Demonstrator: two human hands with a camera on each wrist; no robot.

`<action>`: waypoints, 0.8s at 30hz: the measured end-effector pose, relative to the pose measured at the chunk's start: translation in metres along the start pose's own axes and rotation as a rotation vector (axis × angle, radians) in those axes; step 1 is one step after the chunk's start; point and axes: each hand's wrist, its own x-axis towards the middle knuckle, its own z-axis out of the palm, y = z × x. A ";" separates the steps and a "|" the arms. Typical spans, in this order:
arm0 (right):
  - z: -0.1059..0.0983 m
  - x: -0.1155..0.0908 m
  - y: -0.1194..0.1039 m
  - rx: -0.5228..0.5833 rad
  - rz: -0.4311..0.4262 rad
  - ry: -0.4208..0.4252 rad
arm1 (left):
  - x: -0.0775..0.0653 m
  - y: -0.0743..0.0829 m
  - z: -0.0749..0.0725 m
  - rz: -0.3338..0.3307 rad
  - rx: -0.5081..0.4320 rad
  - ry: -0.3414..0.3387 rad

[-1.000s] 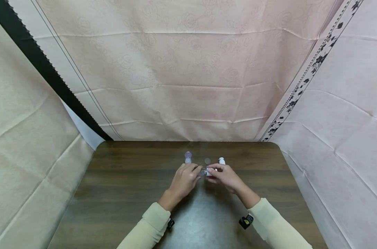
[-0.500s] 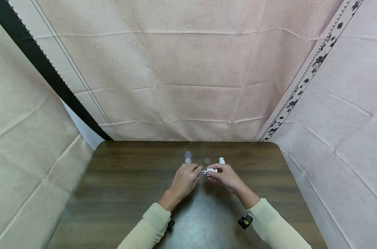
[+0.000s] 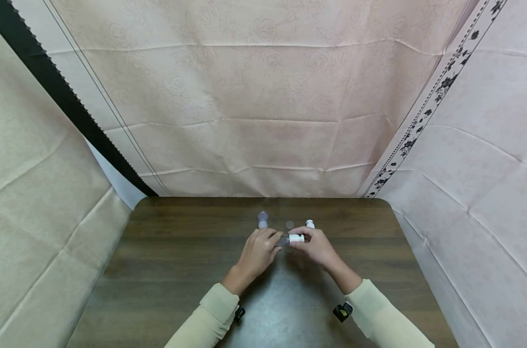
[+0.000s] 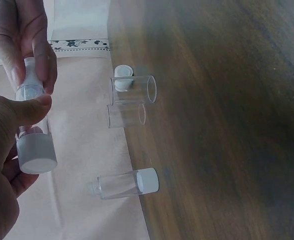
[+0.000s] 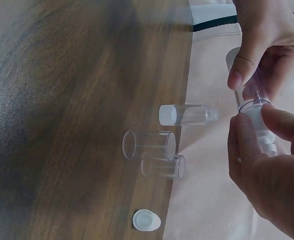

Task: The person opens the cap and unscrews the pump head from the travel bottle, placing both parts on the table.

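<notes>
My left hand (image 3: 258, 251) grips a clear bottle with a white base (image 4: 37, 152), held sideways above the table. At its other end, my right hand (image 3: 317, 249) pinches a white pump head (image 5: 255, 119) between thumb and fingers. The pump head meets the bottle's mouth; whether it is fully seated, I cannot tell. Behind the hands stands a second clear bottle (image 5: 189, 115) with a white base and a bare threaded neck. Two clear open cylinders (image 4: 147, 90) stand close together, and beside them is another white pump head (image 5: 146, 220).
The brown wooden table (image 3: 167, 270) has its far edge just behind the standing items. Pale cloth (image 3: 263, 121) hangs beyond that edge and along both sides. A black camera (image 3: 343, 311) is strapped at the right wrist.
The right hand's fingers have shifted around the white pump head, so more of it shows. The left hand stays almost still on the bottle, and the standing items have not moved.
</notes>
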 end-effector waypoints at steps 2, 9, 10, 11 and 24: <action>0.001 -0.001 0.000 -0.036 -0.021 0.022 | 0.000 0.000 0.000 -0.004 -0.008 0.000; 0.005 -0.002 0.005 -0.154 -0.131 0.098 | 0.000 0.002 0.000 -0.045 -0.045 -0.014; 0.006 -0.003 0.006 -0.157 -0.146 0.107 | -0.001 0.002 0.000 -0.051 -0.052 -0.016; 0.006 -0.003 0.007 -0.158 -0.161 0.117 | -0.001 0.002 0.000 -0.057 -0.058 -0.017; 0.011 -0.005 0.010 -0.136 -0.215 0.141 | -0.004 0.002 0.004 -0.061 -0.054 0.012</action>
